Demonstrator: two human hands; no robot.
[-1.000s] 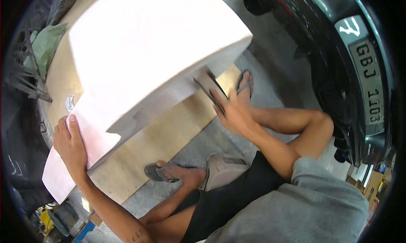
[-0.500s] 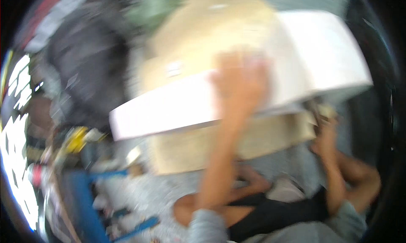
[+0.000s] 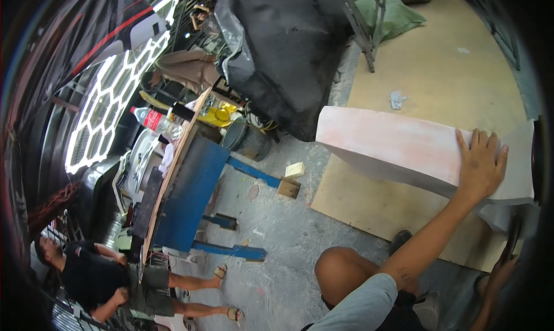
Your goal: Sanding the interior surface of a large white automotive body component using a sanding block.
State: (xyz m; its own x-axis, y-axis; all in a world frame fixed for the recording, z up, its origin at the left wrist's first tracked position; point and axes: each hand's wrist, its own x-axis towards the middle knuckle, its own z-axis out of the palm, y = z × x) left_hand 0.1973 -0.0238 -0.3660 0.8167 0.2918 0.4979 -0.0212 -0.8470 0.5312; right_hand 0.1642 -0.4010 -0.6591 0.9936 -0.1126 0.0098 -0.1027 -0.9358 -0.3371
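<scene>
The white, pink-tinged, long panel w/ a deep side (image 3: 392, 143) is laid on a tan, smooth, wood-like sheet (image 3: 433, 77), prob. so it's kept off the rough grey concrete floor (image 3: 288, 227). Its matte top is covered nr the R end by the L hand (image 3: 481, 164), open, fingers spread, prob. for steadying. A dark, narrow, long tool (image 3: 511, 239) is gripped by the R hand (image 3: 501, 273) at the panel's near side; exact finger wrap can't be told, dim there.
</scene>
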